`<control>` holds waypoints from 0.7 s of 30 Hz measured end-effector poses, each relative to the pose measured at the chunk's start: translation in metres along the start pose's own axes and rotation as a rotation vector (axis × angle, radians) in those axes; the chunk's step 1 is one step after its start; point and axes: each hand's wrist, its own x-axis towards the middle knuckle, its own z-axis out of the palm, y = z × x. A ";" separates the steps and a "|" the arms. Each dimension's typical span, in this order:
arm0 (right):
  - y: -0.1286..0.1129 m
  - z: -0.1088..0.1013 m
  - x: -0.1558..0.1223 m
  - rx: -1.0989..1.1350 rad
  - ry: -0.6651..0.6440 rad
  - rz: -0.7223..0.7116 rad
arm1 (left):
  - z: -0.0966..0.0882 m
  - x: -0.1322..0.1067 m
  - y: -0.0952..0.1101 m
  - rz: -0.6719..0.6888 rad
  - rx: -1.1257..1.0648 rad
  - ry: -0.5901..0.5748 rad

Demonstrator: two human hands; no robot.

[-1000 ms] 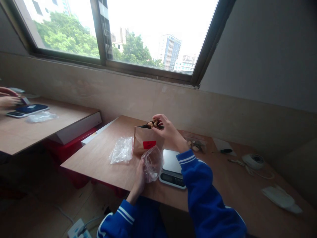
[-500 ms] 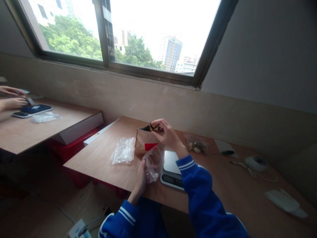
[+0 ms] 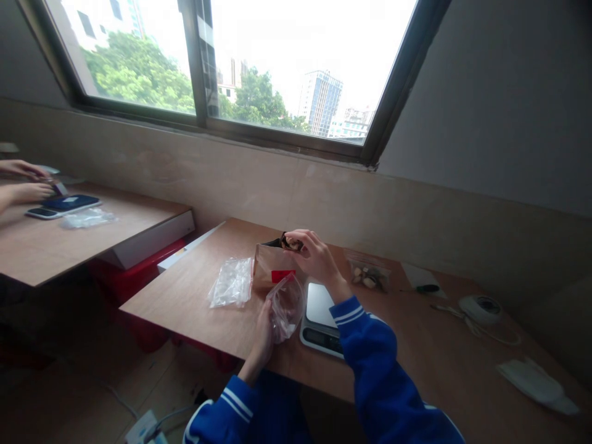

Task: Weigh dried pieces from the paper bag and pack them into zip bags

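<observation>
Our right hand (image 3: 319,262) is up by the open top of the brown paper bag (image 3: 266,265). Its grip is pinching some lumpy brown pieces (image 3: 292,242) between the thumb and the fingers. The fingers have just come a little closer around the pieces, and the hand stays at the bag's top. That means the pieces sit in our fingers, by the mouth of the paper bag, and not in the clear bag (image 3: 287,302). We cannot tell if they touch the paper edge.

Our left hand (image 3: 263,327) holds that clear bag on the near side of the paper bag. Its grip is pinching the left side of the plastic. The clear bag has hardly moved, and we see no brown pieces in it.

Just right of it is a scale (image 3: 321,308) on the bench (image 3: 185,296). To the left lie more flat clear bags (image 3: 231,283). Far to the right we see a small clear bag with pieces inside (image 3: 369,275), and a green-handled tool (image 3: 426,288). On the other bench (image 3: 46,253), at the left, someone else's hands (image 3: 23,185) are busy beside a dark blue scale (image 3: 65,206).
</observation>
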 end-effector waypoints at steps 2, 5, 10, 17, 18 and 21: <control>0.004 0.000 -0.002 0.023 0.014 0.046 | -0.002 0.002 -0.002 0.018 0.034 0.022; 0.011 0.003 -0.006 0.053 0.049 0.120 | -0.003 0.003 -0.003 0.033 0.070 0.007; 0.009 0.002 -0.005 0.064 0.038 0.094 | -0.001 0.000 -0.001 0.090 0.049 0.044; -0.005 -0.003 0.004 0.086 -0.031 0.158 | 0.003 -0.003 0.002 0.074 0.078 0.031; -0.005 -0.002 0.005 0.098 -0.035 0.180 | 0.004 -0.004 0.003 0.071 0.074 0.032; -0.003 -0.002 0.005 0.150 -0.046 0.222 | 0.007 -0.006 0.005 0.051 0.068 0.046</control>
